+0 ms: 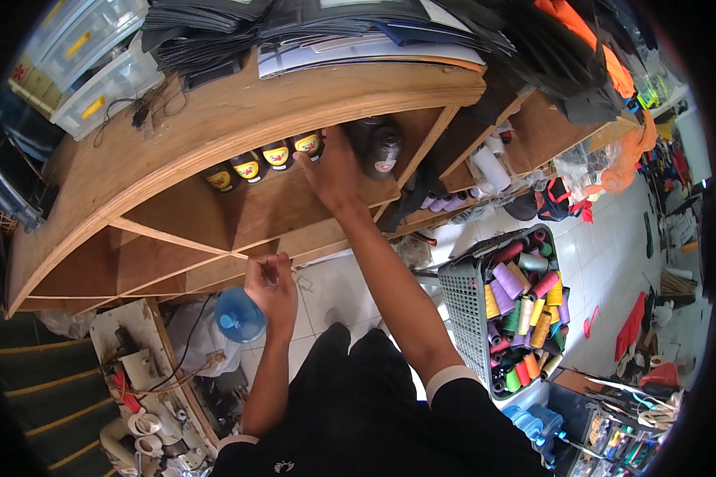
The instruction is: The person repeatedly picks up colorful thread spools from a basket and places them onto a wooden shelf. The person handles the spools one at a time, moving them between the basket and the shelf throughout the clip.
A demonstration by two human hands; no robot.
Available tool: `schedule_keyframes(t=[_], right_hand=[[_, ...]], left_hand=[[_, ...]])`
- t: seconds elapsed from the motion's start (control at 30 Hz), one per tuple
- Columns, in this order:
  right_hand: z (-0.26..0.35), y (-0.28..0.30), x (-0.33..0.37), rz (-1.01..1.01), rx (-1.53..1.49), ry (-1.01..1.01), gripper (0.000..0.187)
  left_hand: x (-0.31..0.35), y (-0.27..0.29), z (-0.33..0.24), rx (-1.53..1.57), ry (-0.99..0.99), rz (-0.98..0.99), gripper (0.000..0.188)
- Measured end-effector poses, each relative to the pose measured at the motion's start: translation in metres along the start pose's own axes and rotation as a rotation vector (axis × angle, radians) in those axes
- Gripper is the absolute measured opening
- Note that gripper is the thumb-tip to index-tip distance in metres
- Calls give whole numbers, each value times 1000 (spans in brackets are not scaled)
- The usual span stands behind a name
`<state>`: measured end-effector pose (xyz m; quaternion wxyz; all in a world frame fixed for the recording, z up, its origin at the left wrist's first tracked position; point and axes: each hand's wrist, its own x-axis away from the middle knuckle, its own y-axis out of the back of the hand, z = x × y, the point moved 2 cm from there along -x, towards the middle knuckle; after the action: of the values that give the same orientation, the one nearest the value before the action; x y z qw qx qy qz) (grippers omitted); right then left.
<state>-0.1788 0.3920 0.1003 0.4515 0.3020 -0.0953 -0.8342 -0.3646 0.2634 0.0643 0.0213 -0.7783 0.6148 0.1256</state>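
My right hand (332, 171) reaches into a compartment of the wooden shelf (270, 107). Its thumb and fingers are closed around the end bottle (306, 144), a small dark one with a yellow and red label; the fingertips are partly hidden. Several matching bottles, among them a neighbouring bottle (276, 154), stand in a row to its left. A dark, rounded bottle (386, 151) with a small pale label stands right of that hand. Beside the shelf's front divider, my left hand (272, 285) is raised with curled fingers; whatever they hold, if anything, cannot be made out.
Stacked dark sheets and folders (358, 36) lie on top of the shelf, near clear plastic drawers (95, 71). A grey basket (463, 306) of coloured thread cones stands on the floor at right. Below my left hand is a blue water jug (240, 314), near a sewing machine (147, 425).
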Motion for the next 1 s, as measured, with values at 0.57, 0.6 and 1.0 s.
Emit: schedule_keyframes(t=[0.57, 0.6, 1.0], right_hand=[[-8, 120, 226, -8, -107, 87, 13], [-25, 133, 258, 17, -47, 3, 11], [-124, 393, 483, -604, 581, -823, 20]], left_hand=[[79, 19, 61, -233, -57, 513, 35], [86, 16, 69, -264, -115, 575, 34], [190, -108, 64, -292, -98, 1283, 20]])
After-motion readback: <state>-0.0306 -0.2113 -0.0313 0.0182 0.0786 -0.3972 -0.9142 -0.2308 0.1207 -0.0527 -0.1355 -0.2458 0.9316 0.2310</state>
